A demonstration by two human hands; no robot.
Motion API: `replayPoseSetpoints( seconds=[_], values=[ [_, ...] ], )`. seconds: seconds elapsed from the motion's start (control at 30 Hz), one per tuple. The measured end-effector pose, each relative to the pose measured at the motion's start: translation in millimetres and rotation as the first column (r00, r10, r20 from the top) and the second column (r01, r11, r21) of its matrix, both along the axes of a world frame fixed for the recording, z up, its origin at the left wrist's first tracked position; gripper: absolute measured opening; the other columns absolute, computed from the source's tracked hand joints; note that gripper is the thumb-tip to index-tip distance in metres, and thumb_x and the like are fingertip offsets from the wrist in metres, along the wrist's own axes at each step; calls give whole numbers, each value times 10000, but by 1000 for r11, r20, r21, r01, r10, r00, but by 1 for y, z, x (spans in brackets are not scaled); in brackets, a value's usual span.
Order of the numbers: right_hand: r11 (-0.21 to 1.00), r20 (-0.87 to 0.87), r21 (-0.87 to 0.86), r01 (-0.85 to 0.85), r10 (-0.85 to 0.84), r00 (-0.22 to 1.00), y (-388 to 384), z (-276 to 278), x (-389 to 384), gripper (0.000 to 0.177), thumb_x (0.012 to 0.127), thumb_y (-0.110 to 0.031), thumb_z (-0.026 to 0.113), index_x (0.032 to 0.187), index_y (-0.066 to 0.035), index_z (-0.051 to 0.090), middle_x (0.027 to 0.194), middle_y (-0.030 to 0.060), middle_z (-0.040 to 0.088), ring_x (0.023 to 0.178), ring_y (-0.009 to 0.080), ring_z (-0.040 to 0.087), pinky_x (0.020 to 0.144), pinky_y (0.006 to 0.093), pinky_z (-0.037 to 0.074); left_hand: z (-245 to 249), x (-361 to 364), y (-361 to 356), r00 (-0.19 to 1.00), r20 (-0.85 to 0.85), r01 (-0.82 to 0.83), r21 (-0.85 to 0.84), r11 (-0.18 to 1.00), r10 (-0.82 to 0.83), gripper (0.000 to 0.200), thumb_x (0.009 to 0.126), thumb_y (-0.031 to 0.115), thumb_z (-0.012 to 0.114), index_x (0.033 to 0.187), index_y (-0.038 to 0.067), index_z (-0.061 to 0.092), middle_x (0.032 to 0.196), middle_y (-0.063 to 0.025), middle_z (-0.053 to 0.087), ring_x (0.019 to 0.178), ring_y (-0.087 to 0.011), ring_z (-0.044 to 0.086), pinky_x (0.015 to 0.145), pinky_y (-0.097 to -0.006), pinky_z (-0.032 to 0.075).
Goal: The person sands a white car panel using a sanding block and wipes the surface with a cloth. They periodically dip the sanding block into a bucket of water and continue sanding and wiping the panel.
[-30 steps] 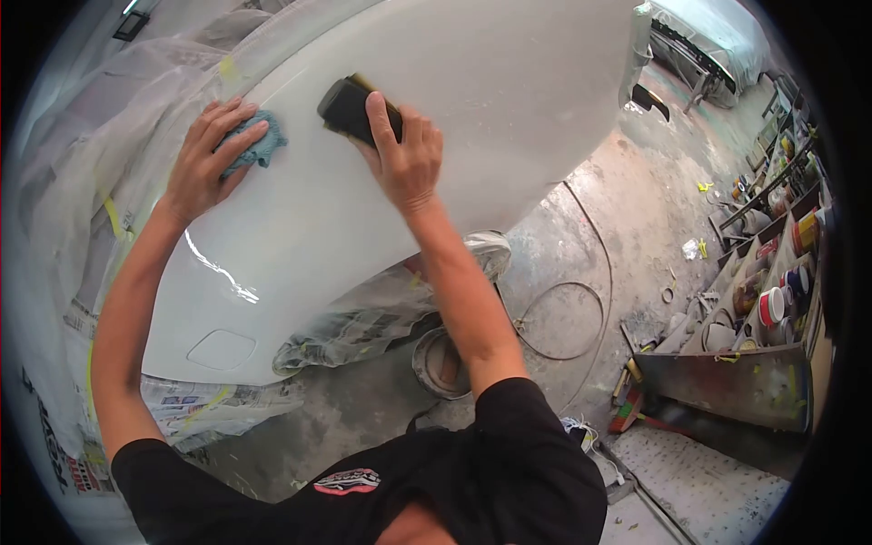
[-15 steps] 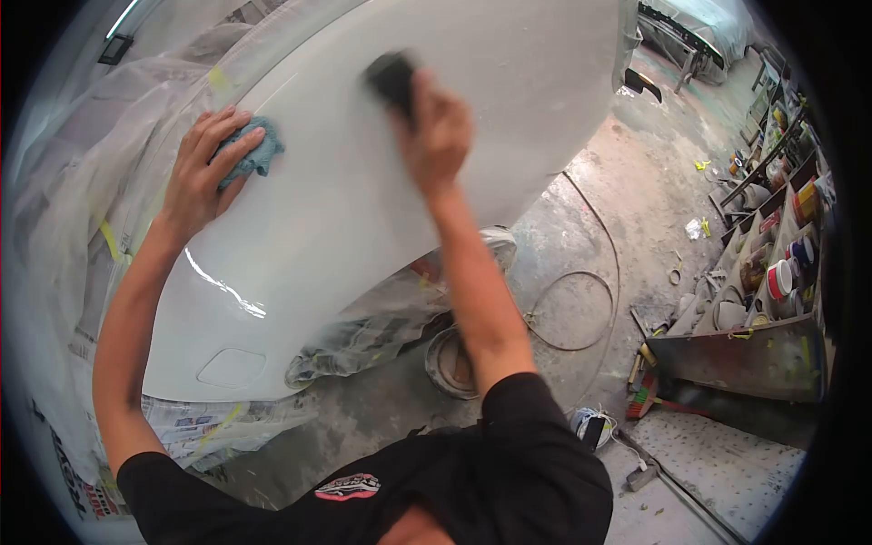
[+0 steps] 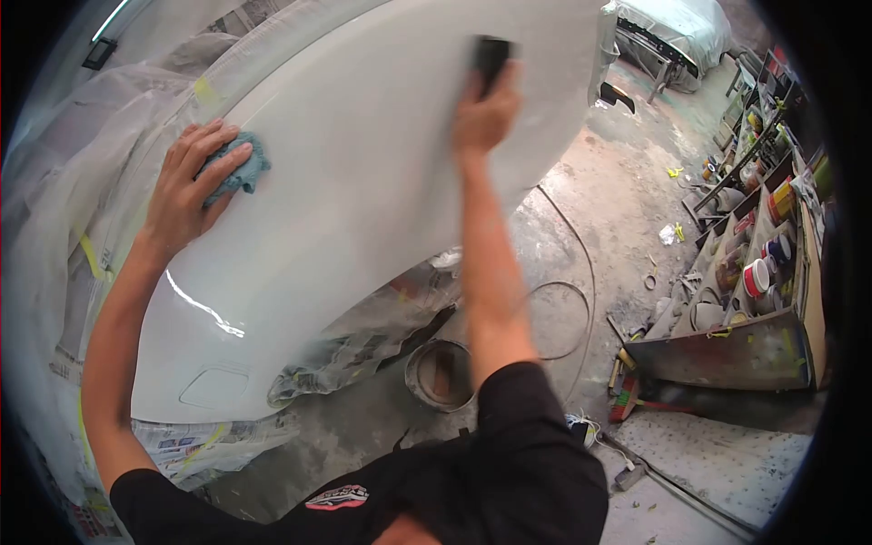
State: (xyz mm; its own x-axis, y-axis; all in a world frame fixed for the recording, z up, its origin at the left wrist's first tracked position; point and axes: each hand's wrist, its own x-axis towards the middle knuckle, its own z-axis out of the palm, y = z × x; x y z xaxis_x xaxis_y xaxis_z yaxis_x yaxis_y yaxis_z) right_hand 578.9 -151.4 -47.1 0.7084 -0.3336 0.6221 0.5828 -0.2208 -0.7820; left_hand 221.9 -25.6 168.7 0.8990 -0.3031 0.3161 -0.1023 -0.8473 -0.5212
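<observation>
A large white car body panel (image 3: 300,209) fills the middle of the view, with a glossy streak of light at its lower left. My right hand (image 3: 486,113) is closed around a black block (image 3: 492,62), which lies against the panel's upper right part. At the panel's left edge, my left hand (image 3: 193,177) holds a crumpled blue cloth (image 3: 238,168) against the surface. Translucent plastic sheeting (image 3: 54,182) covers the area left of the panel, and newspaper (image 3: 186,440) shows under its lower edge.
A round bucket (image 3: 440,374) stands on the floor below the panel. A hose (image 3: 590,272) curls across the floor to the right. Beyond it is a shelf (image 3: 727,350) crowded with cans and tools. A plastic-covered vehicle (image 3: 686,32) stands at the upper right.
My right hand and the black block have moved right across the panel. My left hand still holds the cloth at nearly the same place, while the whole view has shifted slightly.
</observation>
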Motion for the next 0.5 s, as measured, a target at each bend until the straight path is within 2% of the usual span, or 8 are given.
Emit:
replayPoseSetpoints(
  seconds=[0.07, 0.2, 0.27, 0.3, 0.33, 0.4, 0.47, 0.5],
  values=[
    [999, -294, 42, -7, 19, 956, -26, 12, 47, 739, 977, -418, 689, 1569, -63, 426, 1111, 198, 618, 1015, 389, 619, 857, 488, 514, 3, 2, 3, 1000, -23, 19, -9, 1000, -19, 599, 782, 40, 776, 1360, 130, 652, 1440, -112, 587, 1393, -350, 514, 1201, -524, 365],
    [999, 46, -17, -50, 51, 998, -5, 14, -26, 718, 971, -414, 700, 1535, -34, 467, 1149, 217, 643, 995, 377, 633, 851, 482, 512, 3, 0, -2, 1000, -24, 12, -22, 1000, -13, 588, 787, 22, 767, 1356, 112, 654, 1449, -126, 585, 1391, -362, 516, 1201, -527, 367],
    [981, 399, -190, 40, 40, 916, 5, 16, -107, 686, 892, -356, 795, 1487, -102, 569, 1063, 123, 658, 955, 315, 637, 784, 422, 499, 5, 2, -3, 1000, -6, 12, -5, 1000, -12, 591, 788, 58, 781, 1359, 141, 654, 1426, -107, 598, 1380, -340, 526, 1196, -517, 381],
    [966, 460, -231, -113, 211, 862, -5, 17, -135, 704, 868, -345, 820, 1483, -105, 576, 1051, 92, 660, 920, 296, 638, 753, 378, 488, 4, 0, -4, 1000, -2, 8, 0, 1000, -8, 593, 789, 76, 789, 1361, 155, 654, 1415, -98, 604, 1374, -329, 532, 1194, -512, 388],
    [960, 517, -252, -121, 239, 822, -4, 12, -127, 725, 864, -348, 828, 1484, -76, 566, 1065, 87, 666, 900, 295, 640, 748, 394, 498, 2, -2, -6, 1000, -6, 4, -12, 1000, -4, 594, 789, 74, 787, 1363, 154, 653, 1418, -100, 603, 1375, -330, 531, 1193, -514, 388],
    [977, 588, -211, -22, 145, 796, 1, 0, -66, 709, 886, -346, 812, 1481, -53, 561, 1060, 117, 656, 882, 312, 635, 747, 425, 505, 2, 0, -1, 1000, -9, 9, -16, 1000, -10, 597, 790, 70, 784, 1366, 150, 652, 1424, -104, 601, 1376, -333, 531, 1192, -518, 389],
    [994, 405, -81, -68, 95, 909, -14, -2, -8, 705, 925, -331, 775, 1492, -2, 516, 1003, 180, 624, 862, 366, 616, 743, 476, 511, 3, 2, 3, 1000, -13, 9, -10, 1000, -9, 603, 788, 66, 784, 1370, 151, 651, 1434, -101, 598, 1380, -330, 529, 1198, -519, 384],
    [996, 368, -76, -47, 72, 927, -17, 0, 2, 735, 913, -325, 781, 1515, -24, 486, 940, 147, 608, 848, 348, 591, 742, 464, 504, 2, 1, 3, 1000, -21, 5, -12, 1000, -6, 606, 787, 64, 784, 1372, 151, 650, 1439, -99, 596, 1381, -329, 528, 1201, -519, 382]
  ],
)
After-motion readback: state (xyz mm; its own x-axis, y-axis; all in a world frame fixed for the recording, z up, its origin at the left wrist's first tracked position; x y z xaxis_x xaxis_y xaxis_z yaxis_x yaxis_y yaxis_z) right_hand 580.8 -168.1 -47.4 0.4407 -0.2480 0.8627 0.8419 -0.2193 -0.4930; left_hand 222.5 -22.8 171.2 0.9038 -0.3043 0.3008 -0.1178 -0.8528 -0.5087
